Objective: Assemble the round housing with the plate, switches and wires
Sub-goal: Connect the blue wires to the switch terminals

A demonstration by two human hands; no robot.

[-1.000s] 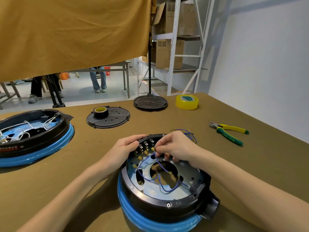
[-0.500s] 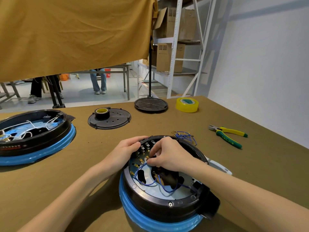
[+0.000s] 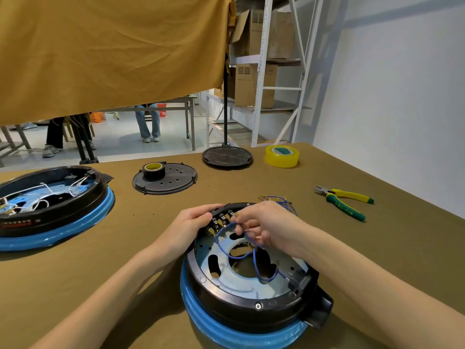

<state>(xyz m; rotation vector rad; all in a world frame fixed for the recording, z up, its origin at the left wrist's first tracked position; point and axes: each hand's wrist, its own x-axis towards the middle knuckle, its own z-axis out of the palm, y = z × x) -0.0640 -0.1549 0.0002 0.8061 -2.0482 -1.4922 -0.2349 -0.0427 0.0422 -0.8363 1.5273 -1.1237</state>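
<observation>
A round black housing point(image 3: 234, 302) with a blue ring sits near the table's front edge. Inside it lies a silvery metal plate point(image 3: 226, 280) with cut-outs, and a row of switches with brass terminals point(image 3: 221, 222) lines its far rim. My left hand point(image 3: 190, 226) grips the housing's far left rim beside the switches. My right hand point(image 3: 264, 226) pinches a blue wire point(image 3: 254, 263) that loops over the plate and runs up to the terminals. More blue wires point(image 3: 284, 201) with brass ends lie on the table behind the housing.
A second housing point(image 3: 50, 205) with white wires stands at the left. A black cover plate point(image 3: 173, 183) with a tape roll point(image 3: 153, 168) on it, a round stand base point(image 3: 227, 156), yellow tape point(image 3: 281, 156) and green-yellow pliers point(image 3: 346, 201) lie further back.
My right hand has lifted from deep in the housing and drawn the blue wire up toward the switch terminals. My left hand stays on the rim.
</observation>
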